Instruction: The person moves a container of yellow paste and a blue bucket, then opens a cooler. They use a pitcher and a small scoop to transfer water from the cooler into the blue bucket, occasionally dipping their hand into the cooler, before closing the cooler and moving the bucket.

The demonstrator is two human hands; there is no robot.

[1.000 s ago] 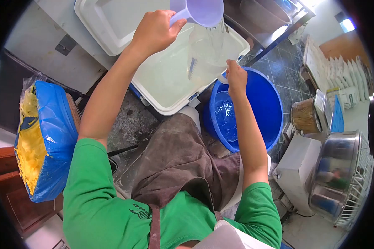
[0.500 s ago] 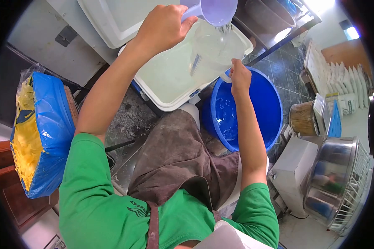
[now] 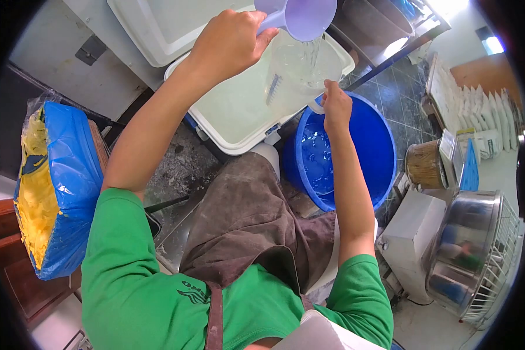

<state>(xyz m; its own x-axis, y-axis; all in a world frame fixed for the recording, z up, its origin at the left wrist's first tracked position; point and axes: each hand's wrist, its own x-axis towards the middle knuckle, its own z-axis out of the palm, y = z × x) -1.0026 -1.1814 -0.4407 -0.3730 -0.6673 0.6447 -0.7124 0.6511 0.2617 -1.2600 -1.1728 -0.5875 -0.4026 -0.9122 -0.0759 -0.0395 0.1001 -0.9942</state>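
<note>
My left hand [image 3: 230,44] is closed on the handle of a light purple jug [image 3: 310,20], tilted so that water runs out of its mouth. Below it, the stream falls into a clear measuring jug [image 3: 294,79] with a printed scale on its side. Fingers of my right hand [image 3: 337,108] are wrapped round that jug's handle. Both jugs are over a white tub [image 3: 234,125] containing pale, cloudy liquid. Under my right forearm stands a blue bucket [image 3: 364,157] with some water in it.
At left sits a box lined with a blue bag [image 3: 73,192], holding soft yellow stuff. A white lid [image 3: 146,32] lies beyond the tub. On the right are a steel pot [image 3: 466,245], a wooden-looking container [image 3: 424,165] and several white packets [image 3: 490,116].
The purple jug has shifted slightly right and down, and its stream looks wider. My right hand has barely moved with the clear measuring jug.
</note>
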